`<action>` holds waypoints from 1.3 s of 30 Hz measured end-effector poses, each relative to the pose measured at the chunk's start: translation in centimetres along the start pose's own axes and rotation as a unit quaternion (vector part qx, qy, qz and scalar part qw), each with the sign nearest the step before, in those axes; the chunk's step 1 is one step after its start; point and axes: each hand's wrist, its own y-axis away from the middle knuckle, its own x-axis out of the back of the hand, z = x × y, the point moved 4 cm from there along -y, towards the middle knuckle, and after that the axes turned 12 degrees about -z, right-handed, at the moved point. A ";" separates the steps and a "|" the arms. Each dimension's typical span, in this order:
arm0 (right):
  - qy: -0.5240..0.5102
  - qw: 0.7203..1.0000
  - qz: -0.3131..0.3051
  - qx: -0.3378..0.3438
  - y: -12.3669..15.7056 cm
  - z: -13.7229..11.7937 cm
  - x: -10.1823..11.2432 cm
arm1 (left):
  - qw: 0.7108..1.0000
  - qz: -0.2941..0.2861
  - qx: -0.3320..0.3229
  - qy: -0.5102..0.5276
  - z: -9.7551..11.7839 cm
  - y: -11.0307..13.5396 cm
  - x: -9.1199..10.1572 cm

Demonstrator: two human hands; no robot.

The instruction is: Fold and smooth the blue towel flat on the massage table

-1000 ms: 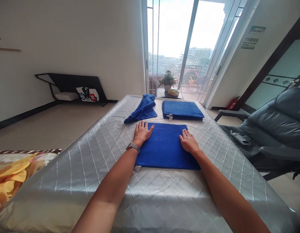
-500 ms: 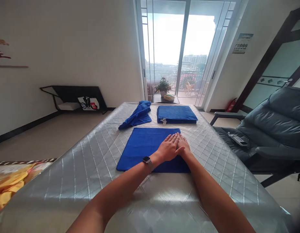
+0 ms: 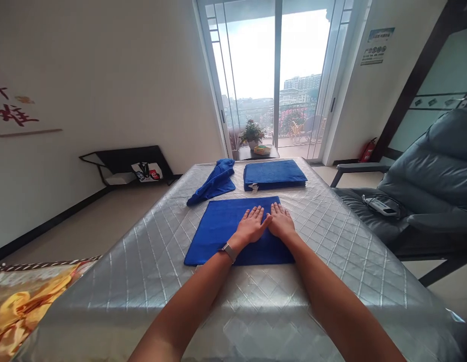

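A folded blue towel (image 3: 218,234) lies flat on the silver quilted table (image 3: 143,271). My left hand (image 3: 251,225) rests palm down on the towel's right half, fingers stretched out, a watch on the wrist. Beside it, touching at the thumb side, my right hand (image 3: 281,220) lies flat near the towel's right edge with fingers spread. Behind the flat towel sit a crumpled blue towel (image 3: 214,182) at the left and a neatly folded blue towel stack (image 3: 274,174) at the right.
A dark grey recliner (image 3: 425,186) with a remote on its seat stands right of the table. Yellow patterned cloth (image 3: 25,306) lies at the near left. Beyond the table are a potted plant (image 3: 251,134), glass balcony doors and a low black shelf (image 3: 124,163).
My left hand slid from the towel's left edge across to the right, next to my right hand, then drew back a little from over it. The view shifted upward.
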 end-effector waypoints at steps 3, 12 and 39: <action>-0.012 1.000 -0.001 -0.002 0.0 -0.1 0.1 | 0.999 -0.012 0.041 -0.005 -2.5 1.3 0.0; -0.002 1.000 -0.017 -0.005 -0.2 -0.1 0.1 | 0.983 -0.038 0.181 0.013 -12.7 6.0 0.7; 0.061 0.998 -0.025 0.004 -0.7 1.2 -0.3 | 1.000 0.026 -0.005 0.009 -6.6 5.5 0.5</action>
